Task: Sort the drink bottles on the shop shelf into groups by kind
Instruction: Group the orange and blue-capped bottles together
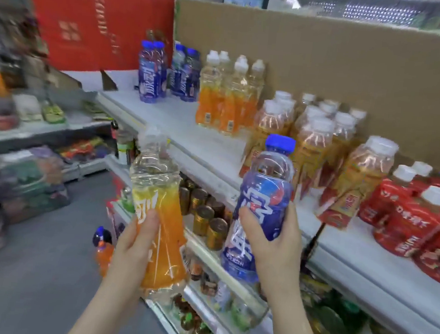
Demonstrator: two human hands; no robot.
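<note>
My left hand (134,242) grips an orange-labelled drink bottle (157,198) in front of the shelf, tilted slightly left. My right hand (273,243) grips a blue-labelled bottle with a blue cap (264,197) beside it. On the white top shelf (180,126) stand groups of bottles: several blue ones (165,74) at the far left, several orange ones (227,95) to their right, then amber bottles with white caps (314,143), and red-labelled bottles (419,219) at the far right.
A brown cardboard sheet (355,72) backs the shelf and a red sign (93,17) stands at its left end. Lower shelves hold cans (206,219) and packaged goods. Another bottle (102,247) stands low by the aisle floor. Blurred shelving lines the left.
</note>
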